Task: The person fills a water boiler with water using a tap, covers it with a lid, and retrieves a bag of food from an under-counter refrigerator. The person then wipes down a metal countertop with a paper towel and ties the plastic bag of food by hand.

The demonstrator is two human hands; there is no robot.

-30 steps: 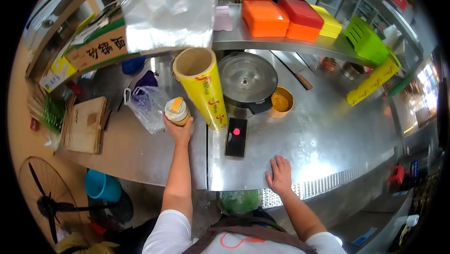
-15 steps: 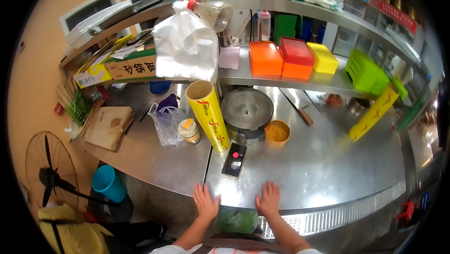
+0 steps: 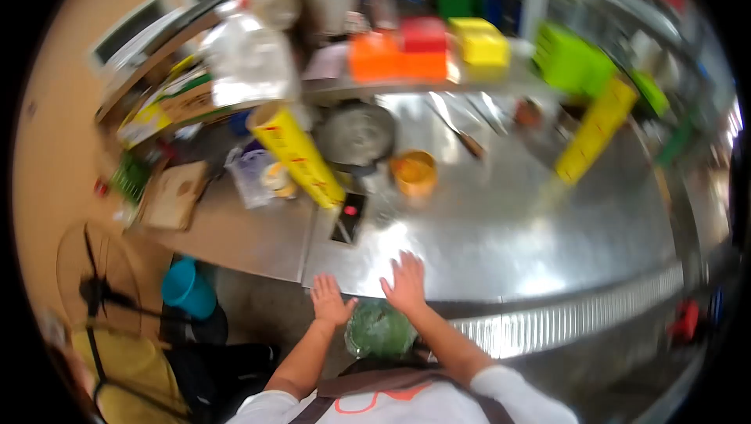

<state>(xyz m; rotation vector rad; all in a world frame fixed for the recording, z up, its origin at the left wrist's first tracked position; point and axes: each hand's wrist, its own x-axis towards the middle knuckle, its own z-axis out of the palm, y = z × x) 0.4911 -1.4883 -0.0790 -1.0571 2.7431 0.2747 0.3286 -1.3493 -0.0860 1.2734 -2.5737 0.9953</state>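
My left hand (image 3: 330, 301) rests at the front edge of the steel table (image 3: 501, 236), fingers spread and holding nothing. To its right, my right hand (image 3: 405, 283) lies flat on the tabletop with its fingers apart. Just beyond them is a dark phone (image 3: 349, 217) with a pink-red dot on it. Behind the phone leans a yellow printed roll of wrap (image 3: 299, 156). A round metal pot (image 3: 356, 134) and an orange-yellow tub (image 3: 414, 173) sit farther back. The view is blurred by motion.
A knife (image 3: 461, 133) lies at the back. Another yellow roll (image 3: 596, 131) stands tilted at right. Orange (image 3: 374, 56), yellow (image 3: 479, 42) and green boxes (image 3: 567, 60) line the shelf. A wooden board (image 3: 174, 195), fan (image 3: 95, 291) and blue bucket (image 3: 190, 289) are at left.
The camera view has swung, so the table's things sit higher and farther left. My right hand has shifted a little farther onto the tabletop. Both hands stay spread and hold nothing.
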